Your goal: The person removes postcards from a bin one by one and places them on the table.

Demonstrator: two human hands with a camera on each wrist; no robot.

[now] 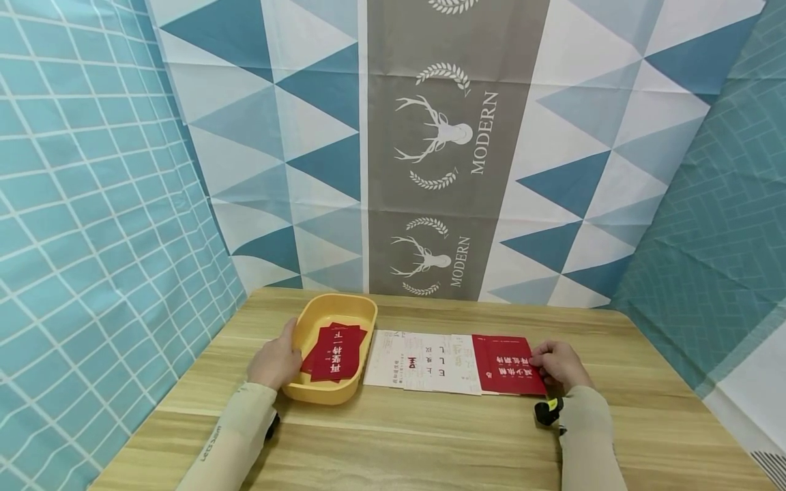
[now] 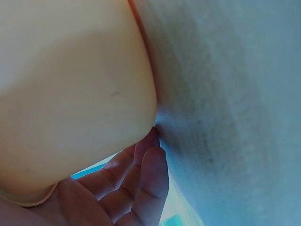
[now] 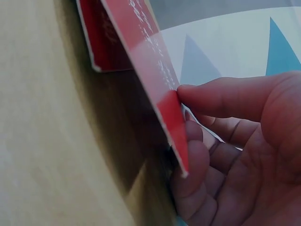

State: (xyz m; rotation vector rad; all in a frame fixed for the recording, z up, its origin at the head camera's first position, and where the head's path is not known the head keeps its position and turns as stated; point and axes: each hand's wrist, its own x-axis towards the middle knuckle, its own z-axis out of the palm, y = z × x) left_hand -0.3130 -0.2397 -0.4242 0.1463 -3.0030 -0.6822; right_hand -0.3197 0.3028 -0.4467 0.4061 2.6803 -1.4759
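Observation:
A yellow plastic tray stands on the table with several red cards printed in white lying inside. My left hand grips its left side, thumb at the rim; in the left wrist view the fingers curl by the outer wall. To the right of the tray runs a row of overlapping white printed cards, ending in a red card. My right hand pinches that end card's right edge between thumb and fingers. Seen from the right wrist, the pinched red card is lifted above another red card.
The wood-grain table extends in front of the tray and cards. A patterned cloth hangs behind the table, with a blue grid cloth on the left. Dark straps with small devices sit at the wrists.

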